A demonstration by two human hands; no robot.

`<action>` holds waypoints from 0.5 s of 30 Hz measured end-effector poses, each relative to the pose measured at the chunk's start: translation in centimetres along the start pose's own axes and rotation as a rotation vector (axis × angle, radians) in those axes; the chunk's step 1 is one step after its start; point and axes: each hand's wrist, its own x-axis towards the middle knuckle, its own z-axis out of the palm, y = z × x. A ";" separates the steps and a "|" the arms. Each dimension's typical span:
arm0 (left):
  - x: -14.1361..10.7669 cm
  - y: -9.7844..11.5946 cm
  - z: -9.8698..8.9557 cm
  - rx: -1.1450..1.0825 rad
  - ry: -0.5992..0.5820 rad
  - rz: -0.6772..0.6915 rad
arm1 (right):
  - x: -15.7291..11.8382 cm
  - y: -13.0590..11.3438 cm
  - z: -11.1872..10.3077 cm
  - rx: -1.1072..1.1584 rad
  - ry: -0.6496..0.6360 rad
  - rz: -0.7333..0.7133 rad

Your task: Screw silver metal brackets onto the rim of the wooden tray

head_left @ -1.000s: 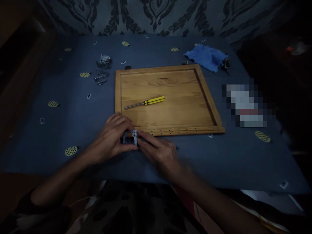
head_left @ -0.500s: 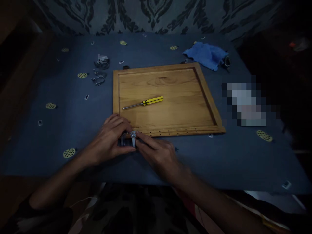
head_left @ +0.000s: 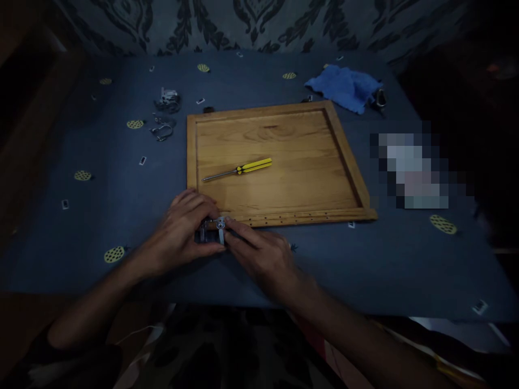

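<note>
Grips a small metal fitting at the near edge of the wooden panel, close to the near left corner. Holds it from the left with the left hand, with fingers curled over the far side and thumb stretched along the near side. Meets its right side with the right hand, with fingertips drawn close together; cannot tell whether pinching the metal or only resting against it. Has the fitting directly between the two hands, about equally near to each, with its two arms pointing toward the near side, across the left-to-right run of the panel's edge; cannot tell whether seated against the wood. Has small holes farther right along that edge, and a yellow-handled screwdriver on the panel, beyond the hands, with tip to the left.
</note>
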 end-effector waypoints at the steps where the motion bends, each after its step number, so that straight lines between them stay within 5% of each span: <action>1: 0.0 0.0 0.0 0.001 0.001 0.000 | 0.0 0.0 0.0 0.001 -0.006 0.004; 15: 0.0 0.1 -0.2 -0.003 -0.005 -0.011 | 0.2 -0.1 -0.2 0.001 0.014 -0.006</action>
